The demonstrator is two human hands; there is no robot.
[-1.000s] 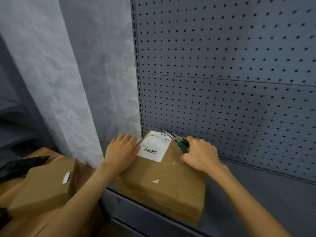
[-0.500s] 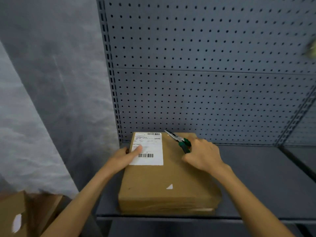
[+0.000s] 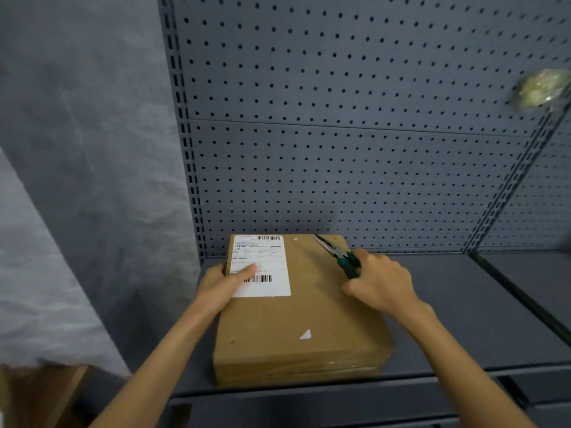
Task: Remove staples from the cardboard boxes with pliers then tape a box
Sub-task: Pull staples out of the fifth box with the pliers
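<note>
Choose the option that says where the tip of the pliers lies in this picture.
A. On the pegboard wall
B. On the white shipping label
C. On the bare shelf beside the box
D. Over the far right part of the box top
D: the right hand holds the green-handled pliers, whose tip lies over the far right part of the cardboard box, clear of the white label.

Dim, even, cool light fell with soft shadows, wide-angle bending curved the pegboard (image 3: 340, 149) edges, and a yellowish object (image 3: 539, 91) at upper right was blurred.
</note>
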